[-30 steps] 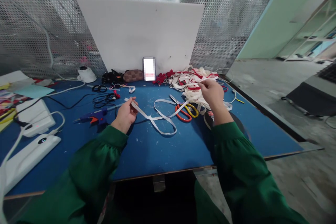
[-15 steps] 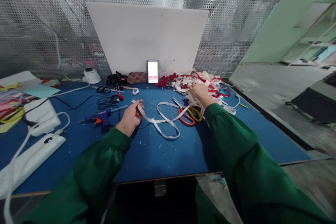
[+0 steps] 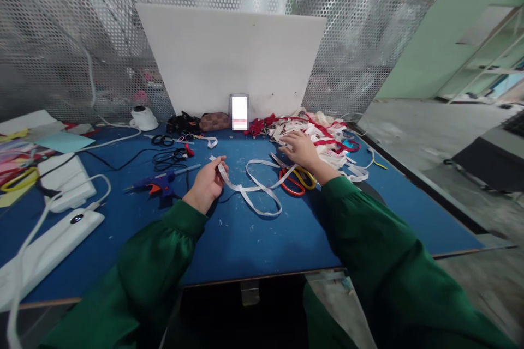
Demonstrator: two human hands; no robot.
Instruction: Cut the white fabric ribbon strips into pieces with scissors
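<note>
A long white ribbon lies in loops on the blue table. Its left end is pinched in the fingers of my left hand. My right hand, fingers apart, hovers at the near side of a heap of white and red ribbon scraps. Nothing shows in that hand's fingers. Just below it lie scissors with orange and yellow handles, crossed by the ribbon.
On the left are a blue glue gun, black cables, a white power strip and coloured paper. At the back stand a white board, a brown checked pouch and a lit screen.
My right hand has drawn back a little toward me and to the left from the scrap heap, and its fingers have spread. My left hand keeps its hold on the ribbon.
</note>
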